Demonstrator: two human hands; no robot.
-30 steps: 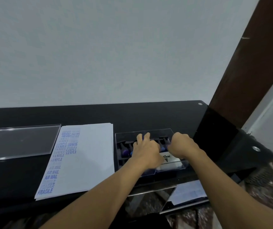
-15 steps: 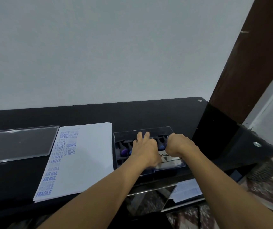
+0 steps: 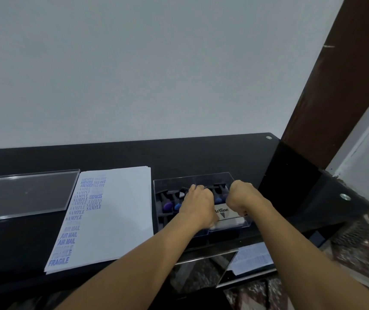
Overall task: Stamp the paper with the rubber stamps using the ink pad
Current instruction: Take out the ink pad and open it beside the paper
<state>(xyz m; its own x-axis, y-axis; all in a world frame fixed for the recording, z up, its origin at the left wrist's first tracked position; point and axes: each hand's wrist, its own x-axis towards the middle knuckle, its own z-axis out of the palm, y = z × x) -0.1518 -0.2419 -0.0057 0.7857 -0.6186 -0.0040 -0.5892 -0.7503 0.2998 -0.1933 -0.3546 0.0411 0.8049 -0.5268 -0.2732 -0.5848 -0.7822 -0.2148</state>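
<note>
A clear plastic box (image 3: 235, 177) on the black desk holds several rubber stamps (image 3: 168, 205) with purple and blue handles and a white Artline ink pad (image 3: 222, 212). Both my hands are inside it. My left hand (image 3: 198, 204) lies over the middle stamps with its fingers bent down among them; what they touch is hidden. My right hand (image 3: 241, 195) is a fist at the right end of the stamp row, curled round a stamp that it hides. Left of the box lies the white paper (image 3: 123, 215), printed with blue words such as SAMPLE, AIR MAIL and FRAGILE.
The box's clear lid (image 3: 27, 193) lies flat at the far left of the desk (image 3: 201, 155). A brown door frame (image 3: 346, 86) rises at the right. Below the desk's front edge are a lower shelf with a printed sheet (image 3: 250, 258) and a patterned floor.
My left hand's fingers, straight over the stamps before, have bent down into them. My right fist has shifted slightly left inside the box.
</note>
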